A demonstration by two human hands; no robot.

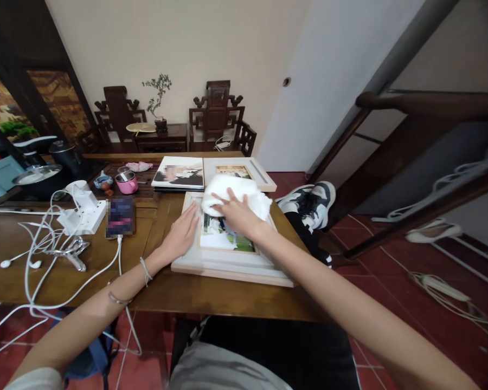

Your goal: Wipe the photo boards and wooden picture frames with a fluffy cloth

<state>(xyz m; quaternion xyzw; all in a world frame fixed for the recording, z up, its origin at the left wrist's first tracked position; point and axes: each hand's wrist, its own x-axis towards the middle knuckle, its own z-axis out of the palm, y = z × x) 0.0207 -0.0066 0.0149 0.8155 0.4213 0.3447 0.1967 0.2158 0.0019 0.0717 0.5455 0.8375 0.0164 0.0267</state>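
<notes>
A light wooden picture frame (228, 264) with a photo inside lies flat near the table's front edge. My left hand (180, 232) rests on its left border, fingers stretched out and holding nothing. Over the upper part of the photo, my right hand (239, 214) presses down a white cloth (231, 187), its fingers bent into the fabric. The cloth covers the top of the frame and part of the picture. Just behind lie a second light frame (264, 176), partly hidden by the cloth, and a black-and-white picture panel (183, 165).
Left on the wooden table (158, 287) are a phone (121, 219), a white power strip (90, 218), tangled cables and a pink cup (127, 183). Someone's shoe (323, 203) is beyond the table's right edge. Carved chairs (217, 111) stand by the wall.
</notes>
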